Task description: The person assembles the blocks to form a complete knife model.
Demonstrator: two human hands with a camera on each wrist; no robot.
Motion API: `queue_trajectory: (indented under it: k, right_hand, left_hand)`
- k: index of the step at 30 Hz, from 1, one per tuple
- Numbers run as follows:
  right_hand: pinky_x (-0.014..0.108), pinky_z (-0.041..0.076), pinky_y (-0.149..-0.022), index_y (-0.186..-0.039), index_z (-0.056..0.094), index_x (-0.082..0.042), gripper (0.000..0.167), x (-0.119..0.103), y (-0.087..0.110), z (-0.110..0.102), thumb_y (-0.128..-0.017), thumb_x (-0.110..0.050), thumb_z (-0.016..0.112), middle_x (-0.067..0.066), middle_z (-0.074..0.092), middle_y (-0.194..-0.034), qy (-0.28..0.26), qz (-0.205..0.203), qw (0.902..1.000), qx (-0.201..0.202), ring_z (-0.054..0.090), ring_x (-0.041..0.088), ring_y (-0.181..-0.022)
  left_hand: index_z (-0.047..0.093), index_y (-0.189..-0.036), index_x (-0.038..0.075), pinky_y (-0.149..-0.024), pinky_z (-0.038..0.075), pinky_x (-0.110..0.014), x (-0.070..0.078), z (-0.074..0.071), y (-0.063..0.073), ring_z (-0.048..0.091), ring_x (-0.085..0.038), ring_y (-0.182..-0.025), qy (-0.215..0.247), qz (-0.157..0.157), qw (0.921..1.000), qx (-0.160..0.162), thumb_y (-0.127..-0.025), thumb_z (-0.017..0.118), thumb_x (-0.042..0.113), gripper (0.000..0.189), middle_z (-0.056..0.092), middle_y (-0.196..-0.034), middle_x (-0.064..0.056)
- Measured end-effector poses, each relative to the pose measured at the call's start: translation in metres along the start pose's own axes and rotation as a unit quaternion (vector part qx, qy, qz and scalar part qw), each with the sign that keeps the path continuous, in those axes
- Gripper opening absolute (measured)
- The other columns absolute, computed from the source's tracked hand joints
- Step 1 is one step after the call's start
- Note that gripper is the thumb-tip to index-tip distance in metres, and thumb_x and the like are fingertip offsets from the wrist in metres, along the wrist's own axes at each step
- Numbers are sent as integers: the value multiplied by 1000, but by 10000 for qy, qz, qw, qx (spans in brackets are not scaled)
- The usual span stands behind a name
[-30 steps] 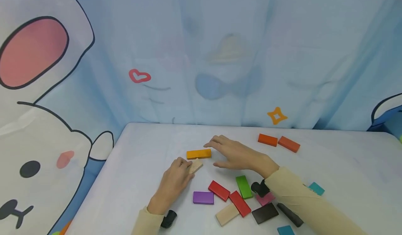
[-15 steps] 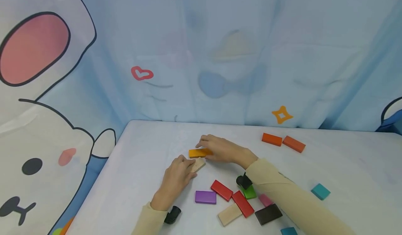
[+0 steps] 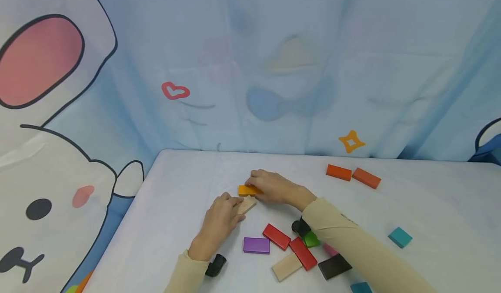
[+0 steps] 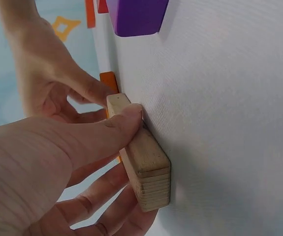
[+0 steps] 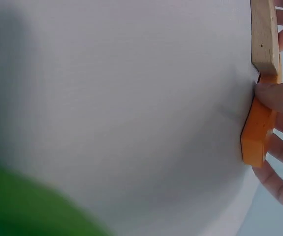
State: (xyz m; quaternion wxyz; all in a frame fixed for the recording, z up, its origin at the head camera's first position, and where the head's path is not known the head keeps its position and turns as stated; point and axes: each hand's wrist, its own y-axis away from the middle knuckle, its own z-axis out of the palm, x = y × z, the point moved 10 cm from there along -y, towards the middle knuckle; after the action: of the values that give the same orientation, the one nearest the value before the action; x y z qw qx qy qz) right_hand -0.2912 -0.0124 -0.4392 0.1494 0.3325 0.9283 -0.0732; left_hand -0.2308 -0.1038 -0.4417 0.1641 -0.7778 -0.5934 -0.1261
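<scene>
A plain wooden block (image 4: 148,152) lies on the white table, and my left hand (image 3: 219,221) grips it between thumb and fingers. Just behind it is a yellow-orange block (image 3: 246,191), pinched by my right hand (image 3: 275,186) with the thumb on the near side and fingers on the far side. In the right wrist view the orange block (image 5: 256,130) sits end-on close to the wooden one (image 5: 264,37); whether they touch I cannot tell. My left fingers cover part of the wooden block.
Nearer me lie a purple block (image 3: 256,245), red blocks (image 3: 276,237), another wooden block (image 3: 287,267), a black block (image 3: 334,267) and a green block (image 3: 312,239) partly under my right wrist. Two orange-red blocks (image 3: 339,172) lie at the back right, a teal block (image 3: 400,237) at the right.
My right hand has moved left to the yellow-orange block and taken hold of it; the block has shifted slightly right. My left hand keeps its grip on the wooden block.
</scene>
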Motion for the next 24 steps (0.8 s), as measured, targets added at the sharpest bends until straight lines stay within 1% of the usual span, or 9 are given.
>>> queue_trajectory:
  k: [4,6,10,12,17,21,24]
  right_hand:
    - [40,55,-102,-128,71,-4,36,12,9,-1,-94,-10,79,9,65,-118,29,321,9995,-15,63,24,-107]
    - [40,55,-102,-128,71,-5,36,20,16,-1,-94,-11,79,8,65,-119,1,488,9988,-12,62,23,-107]
    - [41,55,-102,-129,71,-5,36,33,30,-6,-94,-12,78,7,66,-119,-47,685,9976,79,63,23,-107]
    - [41,56,-101,-128,71,-5,36,39,39,-9,-93,-11,78,7,66,-117,-28,740,9972,126,62,22,-106]
    - [43,56,-99,-127,72,-4,36,49,55,-18,-93,-10,78,7,66,-116,5,712,9973,198,63,23,-106]
    - [43,57,-97,-127,72,-3,36,56,65,-24,-92,-9,79,8,66,-116,-11,785,9967,207,63,24,-105]
    - [43,57,-97,-126,72,-4,36,62,74,-28,-92,-9,79,7,66,-116,-6,926,9955,194,62,23,-105]
  left_hand:
    - [76,-120,0,-68,52,-27,1,0,0,52,-15,-79,-86,86,9999,43,-84,90,16,41,62,-95,-7]
    - [76,-118,-1,-69,54,-29,2,0,1,54,-16,-80,-130,171,9997,73,-85,89,16,39,62,-96,-8]
    - [75,-116,-3,-71,58,-34,6,0,-2,58,-19,-84,-273,389,9988,110,-88,86,15,35,63,-101,-10]
    - [74,-116,-3,-72,59,-35,9,0,-5,59,-20,-86,-331,513,9980,139,-89,84,14,33,63,-103,-10]
    - [73,-116,-2,-73,57,-37,17,-3,-14,59,-24,-91,-452,783,9955,268,-90,83,9,30,64,-107,-11]
    - [73,-117,-1,-74,56,-39,26,-6,-24,61,-27,-95,-665,1092,9909,421,-90,82,6,30,65,-108,-12]
    - [73,-119,1,-78,57,-41,31,-6,-33,61,-28,-98,-843,1298,9871,415,-91,82,7,29,65,-109,-11]
